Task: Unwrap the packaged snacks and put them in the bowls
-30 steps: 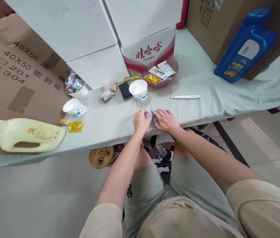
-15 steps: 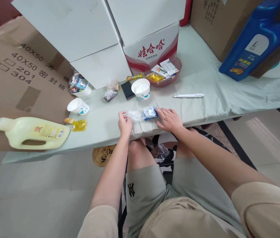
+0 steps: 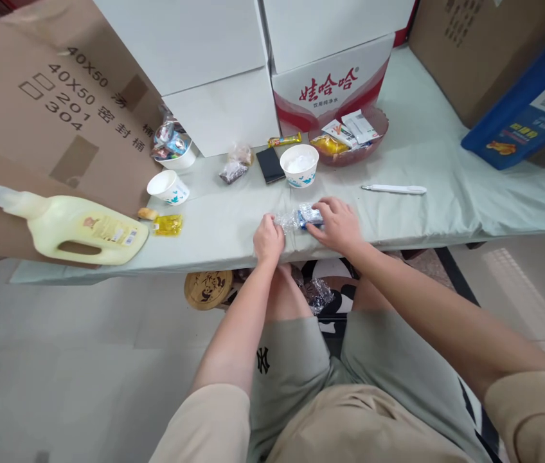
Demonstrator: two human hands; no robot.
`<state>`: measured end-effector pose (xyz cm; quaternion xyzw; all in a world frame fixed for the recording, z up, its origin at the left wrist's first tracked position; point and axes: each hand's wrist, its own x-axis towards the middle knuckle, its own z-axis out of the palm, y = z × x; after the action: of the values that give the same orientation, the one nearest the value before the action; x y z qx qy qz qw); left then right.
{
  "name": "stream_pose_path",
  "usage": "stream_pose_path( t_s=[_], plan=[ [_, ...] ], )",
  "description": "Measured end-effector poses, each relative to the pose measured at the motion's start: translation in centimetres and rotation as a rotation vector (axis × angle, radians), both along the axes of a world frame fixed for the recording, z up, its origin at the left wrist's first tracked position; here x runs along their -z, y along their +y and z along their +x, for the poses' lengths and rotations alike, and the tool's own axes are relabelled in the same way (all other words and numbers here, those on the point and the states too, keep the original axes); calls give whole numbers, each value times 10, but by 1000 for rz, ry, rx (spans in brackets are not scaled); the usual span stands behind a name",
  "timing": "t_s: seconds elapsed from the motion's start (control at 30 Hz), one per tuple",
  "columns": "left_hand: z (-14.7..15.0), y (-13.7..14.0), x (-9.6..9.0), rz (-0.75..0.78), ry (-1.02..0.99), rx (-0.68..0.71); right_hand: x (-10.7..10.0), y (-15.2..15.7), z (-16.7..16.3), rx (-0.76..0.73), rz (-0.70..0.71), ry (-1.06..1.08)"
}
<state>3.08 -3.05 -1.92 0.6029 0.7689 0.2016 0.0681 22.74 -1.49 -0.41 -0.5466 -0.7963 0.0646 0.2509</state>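
A strip of clear bubble wrap (image 3: pixel 288 222) lies near the table's front edge, with a small blue packet (image 3: pixel 310 217) at its right end. My left hand (image 3: pixel 269 239) is closed on the wrap's left end, its fingers pinched together. Over the blue packet, my right hand (image 3: pixel 340 225) grips from the right with thumb in front and fingers behind, so part of the packet is hidden. Just beyond the wrap stands a white paper cup (image 3: pixel 300 168) with whitish contents. To the right lies a white pen-like cutter (image 3: pixel 394 189).
Behind are a pink glass bowl (image 3: pixel 349 151) of packets, a black flat object (image 3: pixel 270 165) and stacked white boxes (image 3: pixel 224 116). At left stand another paper cup (image 3: pixel 169 188), a yellow packet (image 3: pixel 168 225) and a pale yellow bottle (image 3: pixel 87 228). A blue bottle (image 3: pixel 518 122) is at right.
My left hand has closed on the wrap's left end. My right hand has curled further over the blue packet, and less wrap shows between the hands. The camera view has shifted left.
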Motion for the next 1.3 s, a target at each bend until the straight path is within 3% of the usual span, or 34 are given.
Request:
stream_pose_path(
  t_s=[0.13, 0.3, 0.63, 0.83, 0.93, 1.07, 1.17, 1.3],
  plan=[
    [0, -1, 0, -3, 2, -9, -7, 10, -19, 41, -209, 49],
    [1, -1, 1, -13, -8, -16, -7, 24, -3, 135, -365, 230],
    [1, -1, 1, 0, 2, -19, -6, 9, -12, 118, -294, 117],
    [1, -1, 1, -16, 0, -15, 0, 16, -2, 63, -323, 340],
    [1, -1, 1, -13, -6, -21, 0, 19, 8, 137, -305, 476],
    [1, -1, 3, -8, -19, -21, 4, 22, 33, 349, -298, 597],
    [0, 0, 6, 3, -18, -7, 15, 24, 55, 447, -321, 566],
    [0, 0, 9, 8, -13, -8, 22, 25, 70, 345, -244, 358]
  ],
)
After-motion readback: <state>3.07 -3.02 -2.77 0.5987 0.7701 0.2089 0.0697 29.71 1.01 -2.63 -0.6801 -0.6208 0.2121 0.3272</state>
